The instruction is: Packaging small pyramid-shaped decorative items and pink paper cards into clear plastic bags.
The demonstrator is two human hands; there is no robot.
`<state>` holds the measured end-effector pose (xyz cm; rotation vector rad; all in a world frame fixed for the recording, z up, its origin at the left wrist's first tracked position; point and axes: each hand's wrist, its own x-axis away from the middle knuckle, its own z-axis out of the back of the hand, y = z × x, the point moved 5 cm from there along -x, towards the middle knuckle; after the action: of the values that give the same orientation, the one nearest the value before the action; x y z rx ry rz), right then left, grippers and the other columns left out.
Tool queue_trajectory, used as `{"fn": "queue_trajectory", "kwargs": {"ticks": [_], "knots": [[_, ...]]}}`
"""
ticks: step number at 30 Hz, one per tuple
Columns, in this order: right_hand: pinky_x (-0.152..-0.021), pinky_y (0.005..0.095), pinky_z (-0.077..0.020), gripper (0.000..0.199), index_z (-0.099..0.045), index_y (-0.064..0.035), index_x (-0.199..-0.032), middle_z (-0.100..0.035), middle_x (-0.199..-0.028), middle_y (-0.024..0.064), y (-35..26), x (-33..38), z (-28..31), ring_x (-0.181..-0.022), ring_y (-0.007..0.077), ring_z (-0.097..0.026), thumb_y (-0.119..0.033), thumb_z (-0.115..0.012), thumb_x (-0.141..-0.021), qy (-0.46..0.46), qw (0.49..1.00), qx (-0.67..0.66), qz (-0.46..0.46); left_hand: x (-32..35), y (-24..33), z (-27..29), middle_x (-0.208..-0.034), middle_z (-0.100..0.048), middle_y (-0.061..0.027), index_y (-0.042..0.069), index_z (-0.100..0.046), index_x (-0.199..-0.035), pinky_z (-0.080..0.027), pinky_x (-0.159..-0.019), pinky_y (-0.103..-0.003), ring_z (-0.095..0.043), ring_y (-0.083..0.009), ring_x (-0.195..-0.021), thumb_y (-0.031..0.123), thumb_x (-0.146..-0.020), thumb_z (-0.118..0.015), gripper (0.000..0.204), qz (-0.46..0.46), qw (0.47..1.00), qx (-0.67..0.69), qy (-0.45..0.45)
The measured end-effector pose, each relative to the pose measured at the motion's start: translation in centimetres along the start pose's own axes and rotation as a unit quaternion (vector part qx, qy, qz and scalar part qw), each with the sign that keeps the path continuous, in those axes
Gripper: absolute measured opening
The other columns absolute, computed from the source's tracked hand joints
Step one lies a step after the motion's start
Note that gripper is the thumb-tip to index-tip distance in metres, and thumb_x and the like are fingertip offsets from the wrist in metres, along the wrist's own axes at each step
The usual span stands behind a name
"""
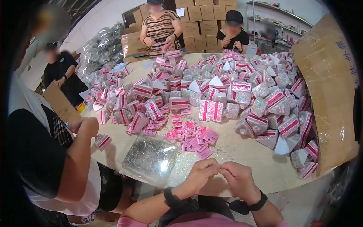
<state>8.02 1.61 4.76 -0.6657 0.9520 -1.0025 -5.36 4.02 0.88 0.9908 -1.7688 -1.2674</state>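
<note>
Close to the table's front edge, my left hand and my right hand meet with thumbs and fingers pinched together. Whatever lies between the fingertips is too small to make out. Just beyond them is a loose heap of small pink printed cards. A shallow clear plastic tray holding many thin metal pins or wires sits left of my hands. More of these thin pieces are scattered on the tabletop by the cards. Behind the cards stands a cake-slice-shaped piece with white, pink and red layers.
Many similar cake-slice pieces are piled across the table. A large cardboard box leans in at the right. Close on my left, a person's forearm reaches in. Several other people stand around the table; stacked cartons rise behind.
</note>
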Motion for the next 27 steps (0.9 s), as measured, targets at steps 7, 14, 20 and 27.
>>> {"fn": "queue_trajectory", "kwargs": {"ticks": [7,14,20,27], "knots": [[-0.055,0.0237,-0.0437,0.008,-0.063,-0.0006,-0.091,-0.061,-0.071,0.0069,6.7,0.0,1.7,-0.060,0.0139,-0.058,-0.005,-0.059,-0.085,0.069,0.954,-0.228,-0.182,-4.8,3.5,-0.7,-0.068,-0.055,-0.0080,0.001,-0.058,-0.084,-0.042,-0.060,-0.032,-0.053,-0.0203,-0.065,0.020,-0.086,-0.059,0.019,-0.093,0.940,-0.327,0.020],[-0.044,0.0197,-0.0344,0.011,-0.060,0.0012,-0.090,-0.053,-0.062,0.0039,11.9,-0.1,3.1,-0.050,0.0083,-0.046,-0.009,-0.057,-0.088,0.100,0.861,-0.405,-0.291,-17.6,8.1,3.2,-0.101,-0.058,-0.0252,-0.003,-0.051,-0.106,-0.048,-0.079,-0.046,-0.059,-0.0402,-0.091,0.030,-0.077,-0.068,0.046,-0.253,0.737,-0.586,0.221],[-0.044,0.0206,-0.0343,0.015,-0.058,0.0031,-0.092,-0.053,-0.061,0.0035,12.0,0.0,3.1,-0.048,0.0090,-0.046,-0.011,-0.057,-0.090,0.073,0.846,-0.427,-0.311,-22.4,5.9,4.0,-0.101,-0.059,-0.0252,-0.005,-0.056,-0.097,-0.047,-0.084,-0.047,-0.057,-0.0410,-0.098,0.036,-0.070,-0.070,0.051,-0.160,0.739,-0.585,0.292],[-0.043,0.0230,-0.0358,0.015,-0.056,0.0029,-0.092,-0.048,-0.058,0.0020,11.2,-0.1,3.1,-0.045,0.0086,-0.041,-0.012,-0.055,-0.092,0.049,0.844,-0.435,-0.311,-20.8,6.4,6.4,-0.089,-0.063,-0.0208,-0.006,-0.059,-0.089,-0.051,-0.071,-0.041,-0.062,-0.0346,-0.074,0.027,-0.074,-0.067,0.037,-0.132,0.837,-0.465,0.258]]}}
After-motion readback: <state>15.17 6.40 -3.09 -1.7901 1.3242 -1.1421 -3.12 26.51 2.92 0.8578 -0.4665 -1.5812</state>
